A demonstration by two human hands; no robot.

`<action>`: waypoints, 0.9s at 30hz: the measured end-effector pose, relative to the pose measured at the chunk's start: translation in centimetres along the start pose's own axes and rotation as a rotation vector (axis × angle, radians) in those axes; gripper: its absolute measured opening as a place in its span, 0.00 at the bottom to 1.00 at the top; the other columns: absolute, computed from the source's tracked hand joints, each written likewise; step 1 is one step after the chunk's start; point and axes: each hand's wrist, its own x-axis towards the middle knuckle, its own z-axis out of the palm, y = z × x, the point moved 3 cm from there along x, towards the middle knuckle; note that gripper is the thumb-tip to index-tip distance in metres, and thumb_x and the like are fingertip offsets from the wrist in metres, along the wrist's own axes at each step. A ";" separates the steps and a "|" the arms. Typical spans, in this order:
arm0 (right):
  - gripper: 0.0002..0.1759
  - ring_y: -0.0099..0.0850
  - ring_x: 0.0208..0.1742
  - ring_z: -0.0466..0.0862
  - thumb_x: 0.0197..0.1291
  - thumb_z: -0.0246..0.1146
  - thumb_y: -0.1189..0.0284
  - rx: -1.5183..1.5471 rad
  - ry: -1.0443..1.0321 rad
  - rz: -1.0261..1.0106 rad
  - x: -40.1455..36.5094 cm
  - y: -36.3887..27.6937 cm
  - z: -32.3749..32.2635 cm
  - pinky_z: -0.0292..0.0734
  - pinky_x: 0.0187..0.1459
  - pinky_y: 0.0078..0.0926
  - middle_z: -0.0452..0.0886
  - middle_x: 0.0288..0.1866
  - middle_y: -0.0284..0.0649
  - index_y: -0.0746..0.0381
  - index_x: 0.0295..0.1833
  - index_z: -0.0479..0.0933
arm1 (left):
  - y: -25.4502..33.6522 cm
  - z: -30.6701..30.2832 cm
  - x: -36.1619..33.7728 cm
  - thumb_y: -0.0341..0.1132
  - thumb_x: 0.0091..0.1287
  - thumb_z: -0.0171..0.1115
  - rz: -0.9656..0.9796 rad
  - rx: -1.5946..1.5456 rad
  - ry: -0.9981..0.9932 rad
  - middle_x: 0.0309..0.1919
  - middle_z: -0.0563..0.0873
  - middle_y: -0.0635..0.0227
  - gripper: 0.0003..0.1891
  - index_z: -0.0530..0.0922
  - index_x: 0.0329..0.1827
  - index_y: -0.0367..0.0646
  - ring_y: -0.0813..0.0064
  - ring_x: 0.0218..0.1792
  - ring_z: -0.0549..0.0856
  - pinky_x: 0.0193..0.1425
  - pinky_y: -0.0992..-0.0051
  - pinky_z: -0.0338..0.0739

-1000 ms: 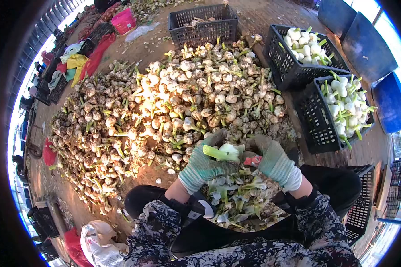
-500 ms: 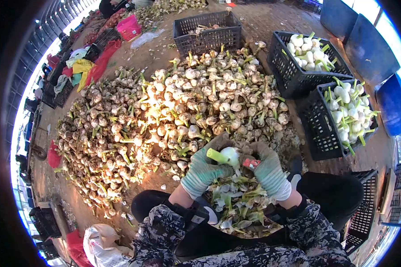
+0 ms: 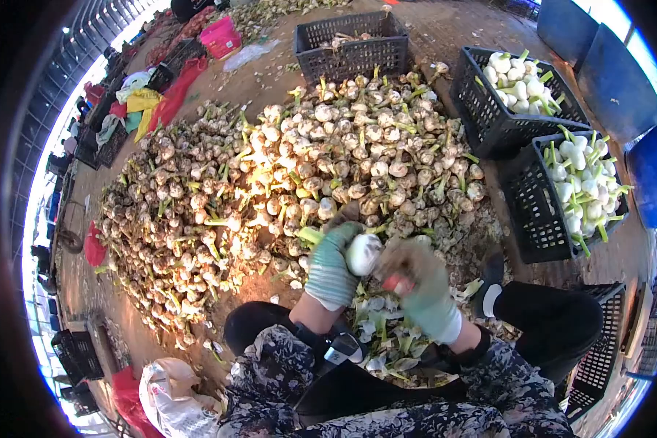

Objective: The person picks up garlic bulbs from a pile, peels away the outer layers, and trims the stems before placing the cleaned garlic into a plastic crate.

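My left hand (image 3: pixel 331 264), in a green and grey work glove, is closed around a white garlic bulb (image 3: pixel 363 255). The bulb's cut green stem (image 3: pixel 311 235) points up and to the left. Close by on the right, my gloved right hand (image 3: pixel 425 288) is smeared by motion, its fingers curled around a small red-handled tool (image 3: pixel 397 283). Its working end is too blurred to make out. Below both hands lies a heap of stripped garlic skins and leaves (image 3: pixel 387 339). A large pile of unpeeled garlic (image 3: pixel 372 157) spreads out in front.
Two black crates of clean white garlic, one farther (image 3: pixel 469 109) and one nearer (image 3: pixel 525 208), stand at the right. Behind the pile sits another black crate (image 3: pixel 354 55). A pink bucket (image 3: pixel 220 36) is at the back left. A white sack (image 3: pixel 169 394) lies beside my left leg.
The bulb has turned in my left hand, its stem now pointing farther left and its white body facing the right hand. My right hand has shifted slightly down and left, moving fast.
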 end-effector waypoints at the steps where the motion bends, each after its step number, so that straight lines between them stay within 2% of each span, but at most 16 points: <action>1: 0.19 0.34 0.41 0.78 0.47 0.62 0.79 0.269 0.028 0.285 0.4 1.6 -0.4 0.74 0.44 0.27 0.77 0.42 0.45 0.61 0.48 0.71 | 0.6 0.1 -0.4 0.29 0.60 0.53 0.011 -0.037 0.015 0.32 0.79 0.67 0.10 0.74 0.44 0.41 0.73 0.33 0.80 0.38 0.74 0.78; 2: 0.19 0.34 0.41 0.78 0.47 0.62 0.79 0.264 0.017 0.289 -0.3 4.1 -1.1 0.74 0.44 0.27 0.77 0.42 0.45 0.61 0.48 0.71 | 0.5 -1.0 0.2 0.28 0.59 0.53 -0.068 -0.117 0.014 0.32 0.80 0.65 0.08 0.74 0.41 0.39 0.71 0.32 0.81 0.38 0.72 0.80; 3: 0.17 0.34 0.40 0.78 0.50 0.60 0.78 0.056 -0.114 0.567 -1.5 8.4 -1.6 0.74 0.44 0.27 0.77 0.43 0.46 0.61 0.48 0.72 | 1.3 -0.3 -0.8 0.27 0.59 0.53 0.169 0.233 -0.096 0.32 0.80 0.65 0.06 0.74 0.38 0.38 0.71 0.32 0.81 0.38 0.71 0.80; 4: 0.15 0.35 0.39 0.79 0.53 0.58 0.77 -0.158 -0.239 0.837 -1.7 9.1 -1.4 0.75 0.43 0.28 0.77 0.43 0.47 0.61 0.49 0.72 | 1.4 -0.3 -0.5 0.28 0.59 0.52 0.187 0.262 -0.104 0.31 0.80 0.64 0.06 0.74 0.37 0.38 0.71 0.32 0.81 0.37 0.71 0.80; 5: 0.15 0.35 0.39 0.79 0.53 0.58 0.77 -0.160 -0.243 0.844 -1.8 9.1 -1.6 0.75 0.43 0.28 0.77 0.43 0.47 0.61 0.49 0.72 | 1.4 -0.3 -0.4 0.29 0.60 0.52 0.194 0.291 -0.103 0.30 0.80 0.64 0.06 0.74 0.37 0.38 0.70 0.32 0.81 0.36 0.71 0.79; 7: 0.12 0.35 0.38 0.79 0.59 0.52 0.76 -1.013 -1.122 0.743 -2.4 7.5 -2.0 0.75 0.41 0.25 0.78 0.40 0.46 0.62 0.48 0.73 | 1.4 0.0 0.2 0.32 0.60 0.52 -0.017 -0.154 -0.130 0.27 0.81 0.63 0.07 0.75 0.37 0.38 0.70 0.31 0.81 0.35 0.71 0.79; 9: 0.17 0.36 0.44 0.78 0.58 0.54 0.75 -0.286 -0.360 0.753 -0.1 3.5 -3.6 0.75 0.45 0.29 0.77 0.47 0.46 0.66 0.53 0.70 | 1.7 0.3 0.4 0.33 0.61 0.50 -0.030 -0.136 -0.150 0.25 0.80 0.62 0.08 0.76 0.34 0.38 0.69 0.29 0.81 0.35 0.71 0.79; 11: 0.33 0.35 0.54 0.73 0.47 0.63 0.80 0.016 -0.257 0.254 0.5 1.6 -3.3 0.72 0.52 0.33 0.68 0.59 0.46 0.65 0.61 0.62 | 1.4 0.3 0.3 0.31 0.59 0.52 -0.073 -0.190 -0.110 0.29 0.81 0.64 0.11 0.73 0.44 0.40 0.66 0.32 0.81 0.38 0.68 0.78; 12: 0.38 0.37 0.57 0.72 0.43 0.65 0.82 0.176 -0.212 0.109 0.7 0.8 -2.6 0.71 0.53 0.34 0.66 0.62 0.47 0.63 0.63 0.59 | 1.1 1.0 0.3 0.33 0.60 0.49 -0.056 -0.257 -0.134 0.28 0.81 0.60 0.10 0.76 0.37 0.37 0.67 0.31 0.82 0.38 0.69 0.79; 13: 0.38 0.37 0.57 0.72 0.43 0.65 0.82 0.174 -0.202 0.112 1.3 -0.4 -1.9 0.71 0.53 0.34 0.66 0.62 0.47 0.63 0.63 0.59 | 1.0 1.3 0.3 0.33 0.60 0.49 -0.066 -0.254 -0.137 0.28 0.81 0.60 0.10 0.76 0.37 0.37 0.67 0.31 0.82 0.38 0.69 0.79; 15: 0.41 0.40 0.54 0.73 0.40 0.67 0.81 -0.442 -0.316 -0.281 2.2 -2.9 -0.6 0.70 0.54 0.34 0.68 0.59 0.49 0.61 0.63 0.60 | 0.3 1.3 0.0 0.34 0.60 0.47 -0.219 -0.213 -0.066 0.29 0.81 0.61 0.12 0.75 0.40 0.38 0.66 0.31 0.81 0.38 0.67 0.79; 21: 0.20 0.37 0.46 0.78 0.44 0.66 0.78 -0.212 -0.109 -0.012 -0.5 -0.3 -0.7 0.75 0.45 0.28 0.79 0.43 0.46 0.64 0.47 0.75 | 0.1 -1.2 2.3 0.36 0.61 0.44 -0.056 -0.242 0.135 0.36 0.81 0.62 0.14 0.76 0.43 0.44 0.62 0.37 0.80 0.39 0.56 0.77; 23: 0.22 0.34 0.42 0.80 0.46 0.66 0.76 -0.378 -0.911 -0.093 -3.4 0.4 0.5 0.77 0.40 0.27 0.78 0.45 0.45 0.65 0.50 0.72 | 0.8 -0.6 2.1 0.39 0.63 0.44 -0.091 -0.291 0.296 0.36 0.81 0.64 0.13 0.75 0.42 0.45 0.62 0.38 0.80 0.37 0.57 0.78; 24: 0.22 0.34 0.42 0.80 0.46 0.66 0.76 -0.378 -0.911 -0.092 -3.1 0.7 -0.1 0.77 0.40 0.27 0.78 0.45 0.45 0.65 0.50 0.72 | 0.5 -0.8 2.2 0.39 0.63 0.44 -0.092 -0.292 0.296 0.36 0.81 0.64 0.13 0.75 0.42 0.45 0.62 0.38 0.80 0.37 0.57 0.78; 26: 0.26 0.33 0.46 0.78 0.46 0.67 0.75 -0.590 -0.548 0.561 -0.3 0.9 -2.6 0.72 0.47 0.29 0.77 0.45 0.45 0.63 0.54 0.69 | 0.1 -0.8 2.9 0.41 0.64 0.45 -0.025 -0.173 0.293 0.36 0.80 0.64 0.12 0.74 0.41 0.46 0.63 0.36 0.80 0.36 0.58 0.78; 27: 0.26 0.33 0.46 0.78 0.46 0.67 0.75 -0.597 -0.546 0.561 0.0 0.9 -2.5 0.72 0.47 0.29 0.77 0.45 0.45 0.63 0.54 0.69 | -0.3 -0.7 2.8 0.39 0.64 0.51 -0.044 -0.192 0.230 0.33 0.79 0.67 0.09 0.74 0.40 0.45 0.68 0.32 0.80 0.35 0.67 0.79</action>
